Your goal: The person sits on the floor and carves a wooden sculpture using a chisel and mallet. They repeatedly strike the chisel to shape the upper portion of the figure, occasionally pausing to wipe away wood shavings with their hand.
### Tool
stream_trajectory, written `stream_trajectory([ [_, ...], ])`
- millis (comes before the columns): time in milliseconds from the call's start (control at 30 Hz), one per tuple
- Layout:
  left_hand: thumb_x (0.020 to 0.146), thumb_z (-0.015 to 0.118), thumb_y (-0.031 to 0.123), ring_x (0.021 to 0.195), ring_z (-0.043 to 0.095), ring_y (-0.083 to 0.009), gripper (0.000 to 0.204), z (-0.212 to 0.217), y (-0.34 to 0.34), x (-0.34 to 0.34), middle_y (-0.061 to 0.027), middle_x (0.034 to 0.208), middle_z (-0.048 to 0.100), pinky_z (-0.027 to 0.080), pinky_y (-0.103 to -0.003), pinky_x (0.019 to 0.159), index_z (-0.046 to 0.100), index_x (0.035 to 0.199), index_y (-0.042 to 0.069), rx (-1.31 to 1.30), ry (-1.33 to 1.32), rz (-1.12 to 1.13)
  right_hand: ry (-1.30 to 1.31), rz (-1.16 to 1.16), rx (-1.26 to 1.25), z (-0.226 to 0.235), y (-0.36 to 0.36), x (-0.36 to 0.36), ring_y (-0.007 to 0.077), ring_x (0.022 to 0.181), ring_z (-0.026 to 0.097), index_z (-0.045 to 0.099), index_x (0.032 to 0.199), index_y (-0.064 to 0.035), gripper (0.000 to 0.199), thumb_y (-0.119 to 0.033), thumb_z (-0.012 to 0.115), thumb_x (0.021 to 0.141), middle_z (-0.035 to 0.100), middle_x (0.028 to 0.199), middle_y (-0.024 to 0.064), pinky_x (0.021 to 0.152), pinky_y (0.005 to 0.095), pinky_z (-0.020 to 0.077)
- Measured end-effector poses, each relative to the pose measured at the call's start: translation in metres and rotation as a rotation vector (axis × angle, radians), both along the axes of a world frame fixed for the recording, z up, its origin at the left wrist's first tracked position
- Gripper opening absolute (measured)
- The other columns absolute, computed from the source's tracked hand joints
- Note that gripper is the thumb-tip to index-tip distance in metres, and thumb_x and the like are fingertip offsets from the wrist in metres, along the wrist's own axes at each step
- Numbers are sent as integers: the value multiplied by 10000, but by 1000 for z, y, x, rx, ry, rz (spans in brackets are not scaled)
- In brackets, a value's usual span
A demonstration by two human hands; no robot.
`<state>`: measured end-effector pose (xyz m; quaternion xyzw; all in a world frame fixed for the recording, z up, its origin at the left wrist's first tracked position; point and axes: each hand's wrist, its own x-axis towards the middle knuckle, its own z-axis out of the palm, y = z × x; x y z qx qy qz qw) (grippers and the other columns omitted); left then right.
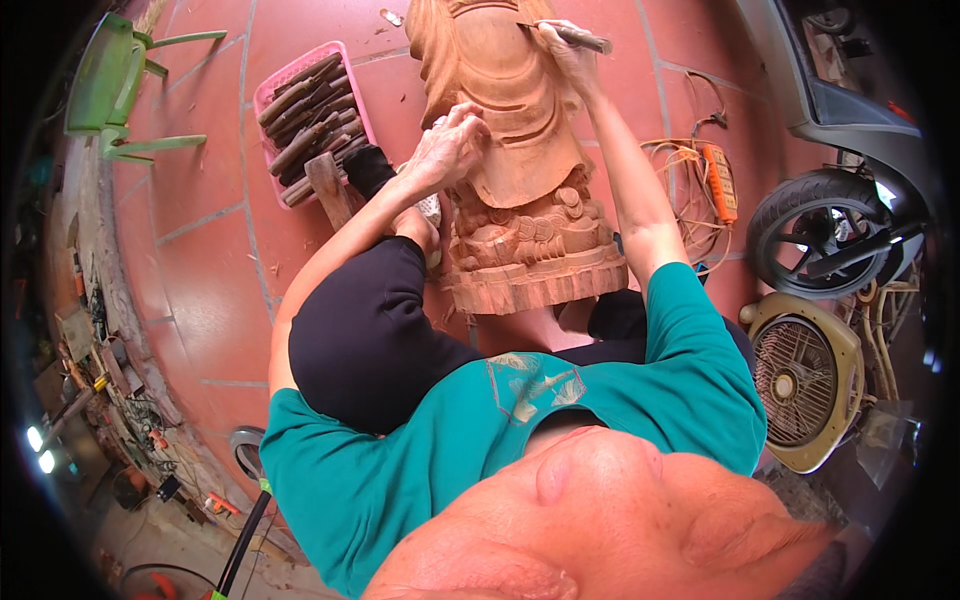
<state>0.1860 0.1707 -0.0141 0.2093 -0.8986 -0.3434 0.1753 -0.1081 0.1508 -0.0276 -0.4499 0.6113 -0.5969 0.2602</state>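
A carved wooden statue with draped robe folds lies in front of me, its ornate base nearest my body. My right hand is closed round a carving chisel. The chisel's thin blade points left, over the upper part of the statue, and its dark handle sticks out to the right. My left hand rests at the statue's left edge, fingers loosely bent and apart, with no tool in it.
Left of the statue a pink basket holds several wooden-handled tools, with a wooden mallet-like block beside it. A green chair stands far left. On the right are an orange power strip with cords, a motorbike wheel and a fan.
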Motion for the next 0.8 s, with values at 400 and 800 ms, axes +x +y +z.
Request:
stream_trajectory([
  [400,788,666,24,1126,570,-399,327,4,-2,-4,-145,1302,493,504,-466,917,562,1092,89,18,1,-7,29,37,-20,-4,48,13,5,603,482,749,1022,-48,160,-169,684,939,620,756,-61,525,188,391],
  [800,787,660,17,1132,569,-400,324,4,-1,-3,-148,1299,492,505,-462,926,568,1090,86,36,7,-11,-207,-128,-60,-6,12,7,57,806,591,749,985,-24,177,-156,754,866,687,875,-18,728,229,488],
])
